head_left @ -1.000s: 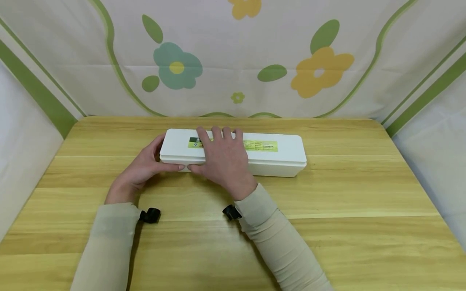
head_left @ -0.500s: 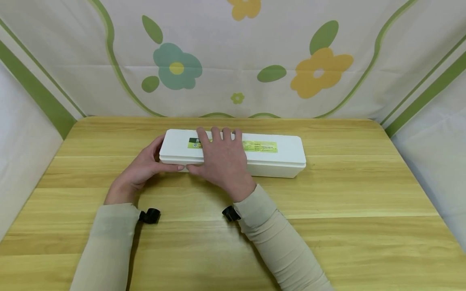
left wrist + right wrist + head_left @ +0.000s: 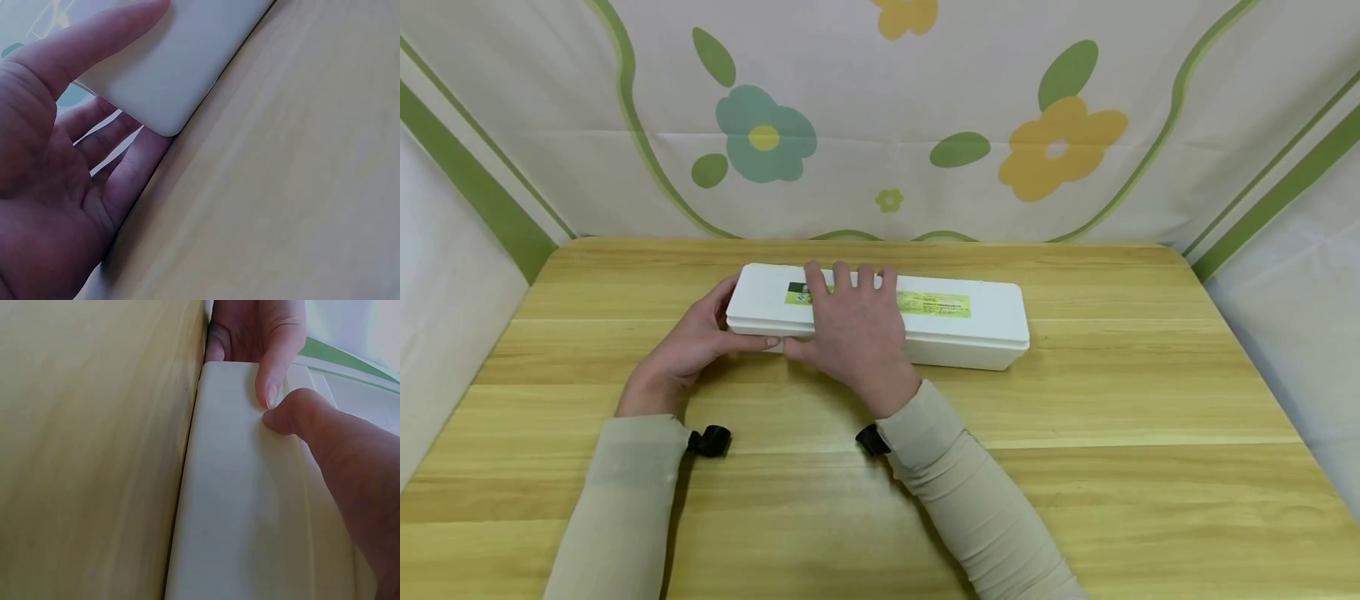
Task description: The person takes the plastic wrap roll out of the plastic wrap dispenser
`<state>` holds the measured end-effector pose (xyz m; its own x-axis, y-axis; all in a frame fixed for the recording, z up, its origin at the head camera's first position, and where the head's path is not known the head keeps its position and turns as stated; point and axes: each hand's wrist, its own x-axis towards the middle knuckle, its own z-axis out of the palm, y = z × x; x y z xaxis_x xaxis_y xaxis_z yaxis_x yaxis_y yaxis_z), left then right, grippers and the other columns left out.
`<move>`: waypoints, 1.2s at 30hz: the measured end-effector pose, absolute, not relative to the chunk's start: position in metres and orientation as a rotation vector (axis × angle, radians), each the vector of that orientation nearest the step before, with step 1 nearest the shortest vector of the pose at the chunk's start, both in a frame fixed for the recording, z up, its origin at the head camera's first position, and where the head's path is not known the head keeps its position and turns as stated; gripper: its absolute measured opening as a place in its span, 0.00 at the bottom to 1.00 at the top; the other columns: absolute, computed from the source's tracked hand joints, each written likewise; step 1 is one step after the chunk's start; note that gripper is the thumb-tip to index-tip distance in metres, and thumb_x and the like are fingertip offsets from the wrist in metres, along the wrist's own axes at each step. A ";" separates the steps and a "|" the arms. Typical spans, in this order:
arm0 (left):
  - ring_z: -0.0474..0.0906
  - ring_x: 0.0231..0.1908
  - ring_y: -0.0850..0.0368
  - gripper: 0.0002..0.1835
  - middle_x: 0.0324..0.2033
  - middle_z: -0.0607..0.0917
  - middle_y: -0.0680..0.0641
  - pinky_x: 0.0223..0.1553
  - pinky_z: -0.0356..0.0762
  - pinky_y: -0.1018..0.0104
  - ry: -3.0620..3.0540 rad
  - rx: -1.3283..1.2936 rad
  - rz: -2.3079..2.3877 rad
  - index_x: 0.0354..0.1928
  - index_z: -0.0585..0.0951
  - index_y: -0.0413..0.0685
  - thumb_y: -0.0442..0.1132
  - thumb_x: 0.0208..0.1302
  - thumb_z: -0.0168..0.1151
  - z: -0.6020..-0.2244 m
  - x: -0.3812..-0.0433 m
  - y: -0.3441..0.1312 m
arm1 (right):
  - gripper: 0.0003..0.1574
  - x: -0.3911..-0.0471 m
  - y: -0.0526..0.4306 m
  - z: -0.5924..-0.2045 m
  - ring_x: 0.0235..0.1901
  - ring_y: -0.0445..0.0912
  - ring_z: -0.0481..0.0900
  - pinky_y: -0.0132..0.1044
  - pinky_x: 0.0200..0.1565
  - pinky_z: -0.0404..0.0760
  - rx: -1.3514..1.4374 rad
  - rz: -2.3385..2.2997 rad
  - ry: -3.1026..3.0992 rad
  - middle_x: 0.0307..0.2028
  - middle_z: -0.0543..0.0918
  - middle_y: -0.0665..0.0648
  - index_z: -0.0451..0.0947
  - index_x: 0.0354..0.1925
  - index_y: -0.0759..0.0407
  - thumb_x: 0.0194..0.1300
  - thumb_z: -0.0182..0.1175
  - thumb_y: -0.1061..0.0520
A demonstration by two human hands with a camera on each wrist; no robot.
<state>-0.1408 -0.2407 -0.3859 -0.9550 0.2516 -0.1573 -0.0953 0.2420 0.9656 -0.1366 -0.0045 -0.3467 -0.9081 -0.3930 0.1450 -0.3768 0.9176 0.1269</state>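
A long white lidded box (image 3: 970, 354) lies on the wooden table, with a green and yellow label (image 3: 936, 303) along the top of its lid. My left hand (image 3: 692, 342) holds the box's left end, thumb along the front wall and fingers round behind that end. Across the lid lies my right hand (image 3: 861, 333), its fingertips over the back edge and its thumb (image 3: 290, 412) against the front near the lid seam. Both thumb tips almost meet in the right wrist view. In the left wrist view, the left fingers (image 3: 134, 165) reach behind the box corner. The box's inside is hidden by its lid.
The wooden table (image 3: 1075, 517) extends in front of the box and to both sides. A white cloth (image 3: 865, 108) printed with flowers and leaves hangs behind the table's back edge. Black wrist cameras (image 3: 709, 442) sit at both sleeve cuffs.
The box has turned very slightly, its right end coming a little nearer to me. My right hand has shifted slightly left with it; both hands keep their hold.
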 end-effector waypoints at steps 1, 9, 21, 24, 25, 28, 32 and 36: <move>0.68 0.66 0.55 0.55 0.73 0.71 0.53 0.60 0.73 0.73 2.241 0.145 1.769 0.84 0.60 0.61 0.32 0.60 0.81 -0.386 -0.141 -0.241 | 0.61 -0.137 -0.005 -0.347 0.60 0.61 0.79 0.61 0.67 0.70 0.588 -0.138 -2.911 0.62 0.79 0.57 0.62 0.76 0.46 0.58 0.56 0.13; 0.69 0.66 0.54 0.55 0.72 0.72 0.52 0.60 0.74 0.72 2.242 0.139 1.764 0.84 0.60 0.61 0.32 0.60 0.82 -0.385 -0.141 -0.240 | 0.60 -0.135 -0.004 -0.347 0.59 0.61 0.80 0.61 0.65 0.71 0.591 -0.132 -2.891 0.61 0.80 0.57 0.62 0.75 0.46 0.59 0.57 0.13; 0.71 0.64 0.54 0.54 0.68 0.74 0.56 0.59 0.75 0.72 2.233 0.138 1.786 0.83 0.63 0.60 0.31 0.59 0.82 -0.387 -0.141 -0.240 | 0.63 -0.134 -0.005 -0.346 0.58 0.62 0.82 0.62 0.63 0.74 0.625 -0.187 -2.831 0.69 0.77 0.54 0.60 0.81 0.41 0.60 0.56 0.13; 0.71 0.63 0.53 0.54 0.68 0.75 0.55 0.59 0.76 0.71 2.226 0.136 1.788 0.83 0.63 0.60 0.31 0.58 0.82 -0.386 -0.141 -0.239 | 0.61 -0.133 -0.005 -0.346 0.57 0.61 0.82 0.62 0.62 0.74 0.627 -0.194 -2.838 0.63 0.80 0.53 0.60 0.79 0.41 0.60 0.56 0.13; 0.72 0.63 0.53 0.54 0.68 0.75 0.55 0.59 0.76 0.71 2.224 0.135 1.788 0.83 0.63 0.60 0.32 0.58 0.83 -0.386 -0.141 -0.239 | 0.61 -0.133 -0.005 -0.346 0.57 0.61 0.82 0.63 0.63 0.74 0.625 -0.194 -2.847 0.63 0.79 0.53 0.60 0.79 0.41 0.60 0.56 0.13; 0.71 0.64 0.53 0.54 0.68 0.75 0.55 0.59 0.76 0.71 2.221 0.134 1.790 0.83 0.63 0.61 0.32 0.58 0.83 -0.386 -0.140 -0.239 | 0.62 -0.133 -0.006 -0.345 0.60 0.61 0.81 0.63 0.64 0.72 0.615 -0.194 -2.880 0.65 0.78 0.54 0.59 0.80 0.40 0.60 0.56 0.12; 0.71 0.64 0.54 0.54 0.68 0.75 0.55 0.59 0.75 0.71 2.221 0.134 1.794 0.83 0.63 0.61 0.32 0.58 0.83 -0.386 -0.140 -0.239 | 0.63 -0.135 -0.007 -0.344 0.63 0.60 0.79 0.64 0.65 0.71 0.610 -0.201 -2.909 0.68 0.75 0.54 0.58 0.81 0.39 0.60 0.53 0.11; 0.71 0.64 0.54 0.53 0.69 0.75 0.55 0.60 0.75 0.71 2.225 0.131 1.796 0.82 0.64 0.62 0.32 0.58 0.83 -0.386 -0.141 -0.240 | 0.63 -0.135 -0.007 -0.344 0.62 0.61 0.79 0.63 0.65 0.72 0.612 -0.192 -2.890 0.68 0.76 0.54 0.59 0.81 0.40 0.60 0.53 0.11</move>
